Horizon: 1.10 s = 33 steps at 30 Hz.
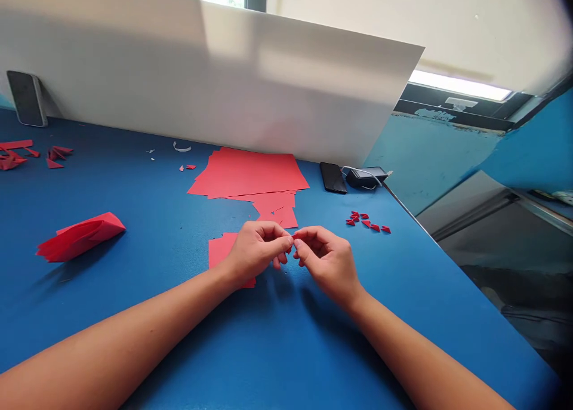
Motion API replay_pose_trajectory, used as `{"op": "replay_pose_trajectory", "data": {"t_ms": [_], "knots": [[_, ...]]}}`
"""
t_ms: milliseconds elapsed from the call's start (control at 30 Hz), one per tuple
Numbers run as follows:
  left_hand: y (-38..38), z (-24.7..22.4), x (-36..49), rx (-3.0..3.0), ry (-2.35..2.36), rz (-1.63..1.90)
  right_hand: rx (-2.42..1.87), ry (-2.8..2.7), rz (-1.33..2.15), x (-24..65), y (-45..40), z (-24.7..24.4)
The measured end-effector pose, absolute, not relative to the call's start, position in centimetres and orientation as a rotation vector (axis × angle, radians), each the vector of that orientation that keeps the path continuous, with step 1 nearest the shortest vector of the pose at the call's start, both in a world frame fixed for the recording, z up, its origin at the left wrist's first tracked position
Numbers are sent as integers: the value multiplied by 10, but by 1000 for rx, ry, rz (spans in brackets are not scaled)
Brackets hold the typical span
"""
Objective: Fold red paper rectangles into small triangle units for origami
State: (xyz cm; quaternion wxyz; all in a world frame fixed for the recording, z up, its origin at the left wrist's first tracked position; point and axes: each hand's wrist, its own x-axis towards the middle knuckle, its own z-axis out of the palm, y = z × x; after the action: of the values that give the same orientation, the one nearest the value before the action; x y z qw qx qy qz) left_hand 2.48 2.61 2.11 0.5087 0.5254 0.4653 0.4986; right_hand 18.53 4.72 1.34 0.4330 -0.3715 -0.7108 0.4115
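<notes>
My left hand [259, 247] and my right hand [329, 261] meet fingertip to fingertip above the blue table. Between them they pinch a small piece of red paper [294, 238], mostly hidden by the fingers. Under my left wrist lies a stack of small red paper pieces [220, 249], partly covered. Just beyond my hands are cut red paper pieces [286, 216] and a pile of large red sheets [250, 172]. Several small folded red triangles [366, 224] lie to the right of my right hand.
A folded red paper bundle [83, 237] rests at the left. Red scraps [13, 156] lie at the far left, near an upright phone [27, 99]. Another phone [333, 178] and a black device with a cable [366, 177] sit before the white board [224, 82].
</notes>
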Motion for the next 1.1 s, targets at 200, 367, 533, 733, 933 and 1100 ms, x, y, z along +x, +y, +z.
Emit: {"op": "replay_pose_trajectory", "data": {"t_ms": [200, 367, 533, 733, 933, 1100], "knots": [[28, 20, 23, 1195, 1067, 1182, -936, -1691, 1189, 185, 46, 19], [28, 18, 21, 1115, 1000, 1178, -901, -1598, 1399, 185, 48, 21], [28, 15, 23, 1027, 960, 1150, -881, -1551, 1495, 185, 49, 22], [29, 14, 23, 1045, 1012, 1146, -917, -1585, 1473, 186, 50, 21], [31, 13, 21, 1095, 1028, 1127, -927, -1647, 1465, 187, 51, 21], [31, 12, 19, 1114, 1046, 1127, -969, -1722, 1364, 188, 50, 22]]}}
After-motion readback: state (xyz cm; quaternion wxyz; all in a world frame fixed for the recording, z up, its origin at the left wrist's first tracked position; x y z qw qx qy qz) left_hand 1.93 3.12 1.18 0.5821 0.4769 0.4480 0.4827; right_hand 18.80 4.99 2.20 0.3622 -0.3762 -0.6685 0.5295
